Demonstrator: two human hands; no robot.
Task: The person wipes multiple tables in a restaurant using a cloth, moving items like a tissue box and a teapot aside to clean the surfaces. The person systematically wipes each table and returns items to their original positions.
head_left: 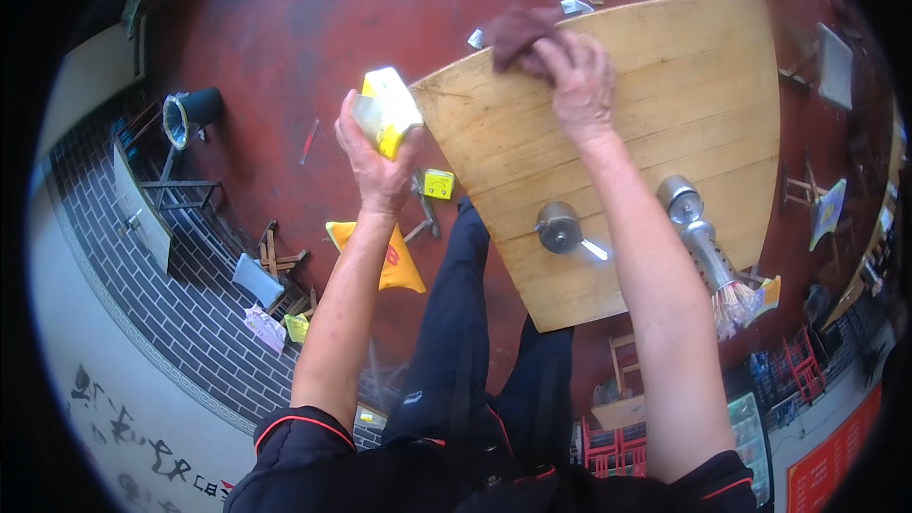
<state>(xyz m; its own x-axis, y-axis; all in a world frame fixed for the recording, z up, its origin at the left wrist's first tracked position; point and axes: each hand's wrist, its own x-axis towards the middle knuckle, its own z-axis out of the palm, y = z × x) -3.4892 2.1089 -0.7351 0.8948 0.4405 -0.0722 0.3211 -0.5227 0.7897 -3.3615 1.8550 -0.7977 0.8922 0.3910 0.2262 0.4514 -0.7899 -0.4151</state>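
Observation:
My left hand (377, 171) grips a yellow and white pack (392, 103), held up off the table's left corner. A bunched maroon cloth (524, 35) is in my right hand (581, 89), at the far edge of the wooden table (684, 107); the cloth is blurred. On the tabletop, left of my right forearm, stands a lidded metal condiment pot (559, 228) with a white spoon handle (594, 250) sticking out. Partly behind that forearm are a second metal pot (680, 199) and a perforated metal holder (709, 249) full of wrapped chopsticks (734, 303).
Crumpled white paper (576, 6) shows just beyond the table's far edge. An orange cushion (399, 263) and a small yellow box-like thing (438, 184) are left of my legs. A lined dark bin (203, 107) and a red stick-like thing (309, 141) are on the red floor (285, 35).

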